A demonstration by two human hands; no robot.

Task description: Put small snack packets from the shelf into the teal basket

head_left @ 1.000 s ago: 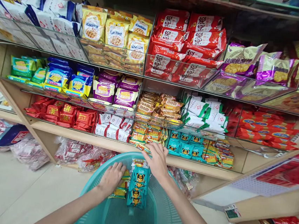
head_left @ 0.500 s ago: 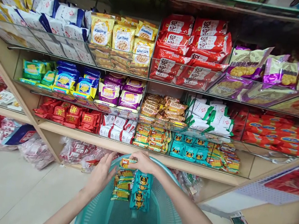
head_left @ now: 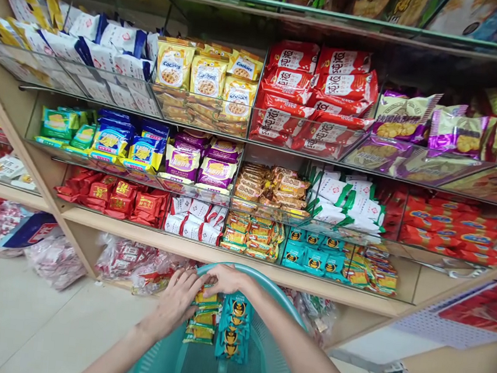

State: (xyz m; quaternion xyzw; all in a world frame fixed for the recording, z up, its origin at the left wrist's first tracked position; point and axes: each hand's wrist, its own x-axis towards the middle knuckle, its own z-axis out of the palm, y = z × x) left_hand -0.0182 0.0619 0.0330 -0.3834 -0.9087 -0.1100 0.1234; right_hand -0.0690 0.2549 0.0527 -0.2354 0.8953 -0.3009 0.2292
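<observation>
A teal basket (head_left: 280, 294) stands at six o'clock in the view, and towards its twelve o'clock wall lie two stacks: yellow-green packets (head_left: 201, 323) and, at their three o'clock, blue-green packets (head_left: 233, 333) with round black emblems. The left hand (head_left: 176, 301) is at the basket's eleven o'clock, its grip loosely bent, fingers over the upper end of the yellow-green stack. The right hand (head_left: 228, 279) is at twelve o'clock, its grip curled inward with the fingertips close by the left hand's; whether either grip has hold of a packet I can't make out, as the fingers hide it. Beyond the rim, a wooden shelf (head_left: 138, 233) carries small yellow packets (head_left: 252, 234) at twelve o'clock, blue-green shelf packets (head_left: 312, 255) between one and two, red-and-white packets (head_left: 195, 219) at eleven and red packets (head_left: 118, 197) between ten and eleven.
</observation>
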